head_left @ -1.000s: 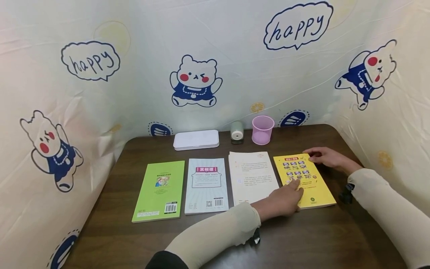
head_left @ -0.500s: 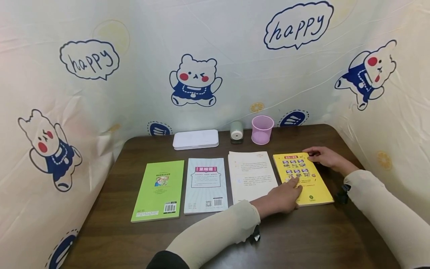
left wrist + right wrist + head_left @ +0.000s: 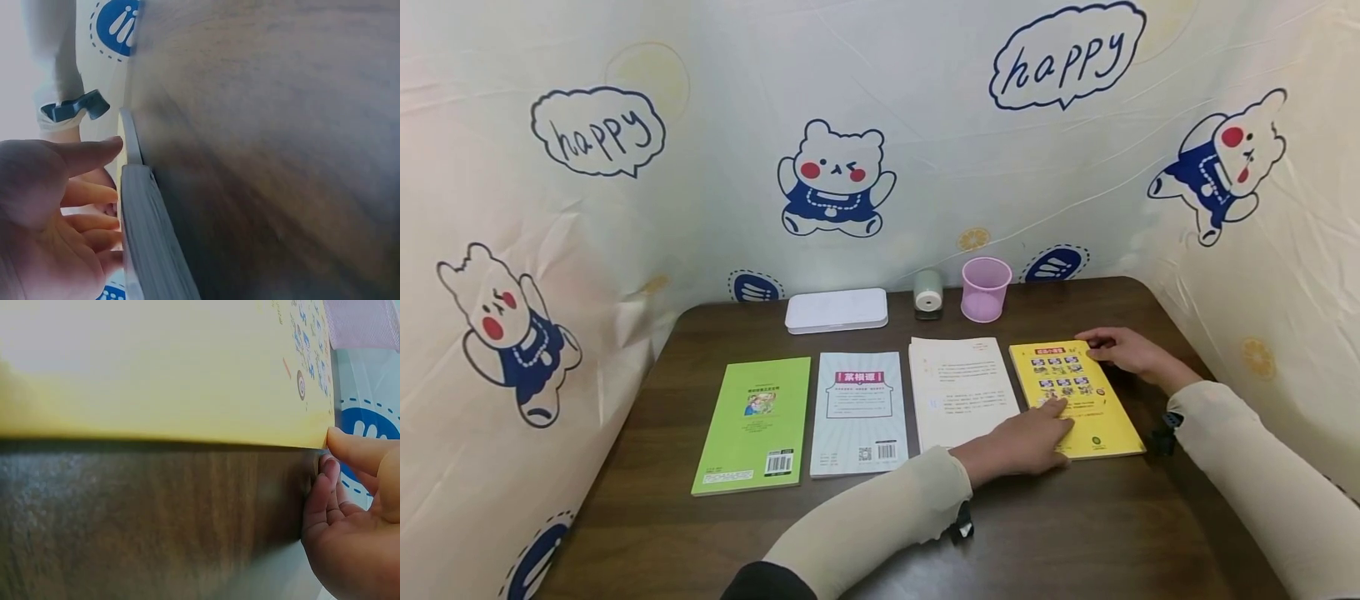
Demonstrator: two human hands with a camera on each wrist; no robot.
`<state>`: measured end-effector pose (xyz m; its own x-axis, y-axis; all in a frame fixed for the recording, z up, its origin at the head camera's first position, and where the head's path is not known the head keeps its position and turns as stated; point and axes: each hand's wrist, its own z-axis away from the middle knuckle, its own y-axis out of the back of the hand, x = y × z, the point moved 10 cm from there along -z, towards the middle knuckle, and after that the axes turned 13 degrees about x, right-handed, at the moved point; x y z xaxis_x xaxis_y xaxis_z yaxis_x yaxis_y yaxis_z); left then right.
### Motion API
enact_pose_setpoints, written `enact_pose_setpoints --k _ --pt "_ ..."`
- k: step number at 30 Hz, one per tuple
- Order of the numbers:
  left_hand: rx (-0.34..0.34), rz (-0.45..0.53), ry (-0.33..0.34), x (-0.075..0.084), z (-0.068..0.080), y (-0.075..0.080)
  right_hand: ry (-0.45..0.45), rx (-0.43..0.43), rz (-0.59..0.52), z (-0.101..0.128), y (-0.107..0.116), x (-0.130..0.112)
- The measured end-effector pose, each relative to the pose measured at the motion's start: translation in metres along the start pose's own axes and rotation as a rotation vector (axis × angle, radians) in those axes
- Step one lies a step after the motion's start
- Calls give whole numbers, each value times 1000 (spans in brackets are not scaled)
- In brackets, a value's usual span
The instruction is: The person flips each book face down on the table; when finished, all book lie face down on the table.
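A yellow book lies flat at the right end of a row on the table. My left hand rests over its left side, fingers on the cover; in the left wrist view the thumb stretches along by the page edges. At the far right corner, my right hand holds the book between thumb and fingers. The right wrist view shows the thumb tip on that corner and the other fingers bent below it. Left of the yellow book lies an open-text white booklet, partly behind the left forearm.
A light blue book and a green book continue the row leftward on the brown table. Behind stand a white flat case, a small green-white cylinder and a pink cup. A printed curtain surrounds the table.
The yellow book's near edge has shifted slightly away and left under both hands, then stayed still. My left wrist has drawn slightly left.
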<state>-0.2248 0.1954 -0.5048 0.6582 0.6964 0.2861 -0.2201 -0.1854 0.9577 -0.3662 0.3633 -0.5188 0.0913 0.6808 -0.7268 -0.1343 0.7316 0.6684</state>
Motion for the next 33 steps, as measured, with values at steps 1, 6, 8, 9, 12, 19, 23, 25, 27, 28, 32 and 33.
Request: enact_pose_setpoints --k 1,6,8,9,12,19,23,25,27,28,32,33 --pt "5 2 -3 -1 1 1 -5 1 -4 0 0 0" --pt "22 29 -5 -8 7 8 -24 15 -3 0 -1 2" --pt "26 22 -10 -11 9 11 -24 26 9 0 -2 2" --pt "28 16 -11 -12 11 13 -26 32 15 0 -2 2" --pt "49 -26 -18 -18 15 19 -16 51 37 1 -3 0" --pt "96 -25 32 -44 32 34 13 110 73 3 -4 -5" --pt "118 -13 84 -66 44 42 63 164 141 3 -6 -11" --pt "132 -8 106 -80 50 47 98 189 192 5 -6 -17" --pt "142 18 131 -95 56 54 132 211 238 7 -6 -23" --pt "148 28 144 -104 60 57 139 218 259 9 -7 -26" --pt "175 52 220 -139 75 73 122 217 325 16 -12 -38" --pt "182 52 240 -148 80 77 110 210 339 18 -14 -40"
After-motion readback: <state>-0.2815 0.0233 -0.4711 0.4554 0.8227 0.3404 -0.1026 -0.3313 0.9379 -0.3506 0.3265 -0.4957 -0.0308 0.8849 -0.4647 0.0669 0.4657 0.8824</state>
